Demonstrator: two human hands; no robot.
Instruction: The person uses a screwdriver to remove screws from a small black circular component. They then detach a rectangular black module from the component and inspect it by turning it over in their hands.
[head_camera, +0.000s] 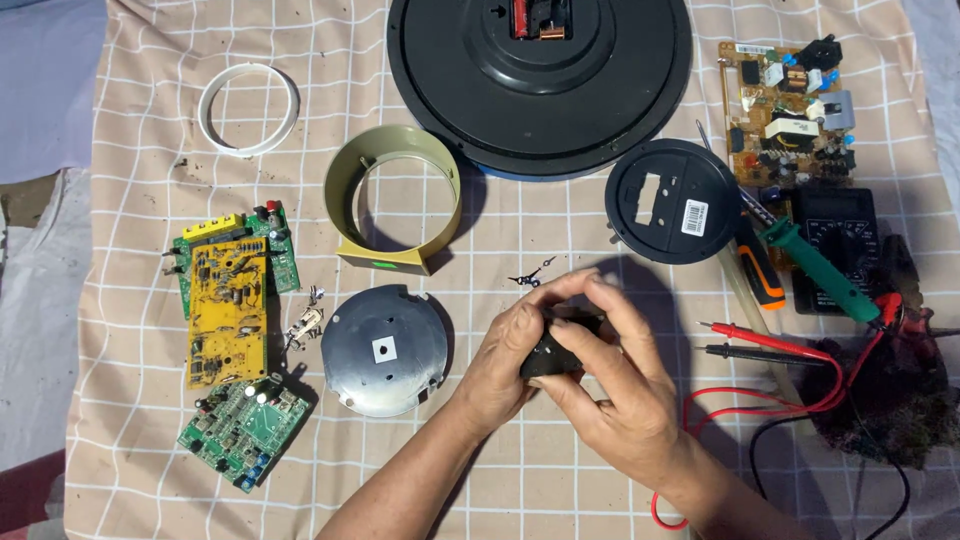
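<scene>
Head view, black part (552, 352): I see a small black piece held over the checked cloth (500, 470), low centre.
Left hand (512, 345): my fingers curl shut around it.
Right hand (610, 385): closed on its other side.
Nearby: clock hands (533, 276) just above, silver disc (385, 350) to the left.

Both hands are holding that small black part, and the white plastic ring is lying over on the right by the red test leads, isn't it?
Not quite. Both hands, left and right, hold the small black part, but the head view shows the white plastic ring at upper left, far from the red test leads.
</scene>
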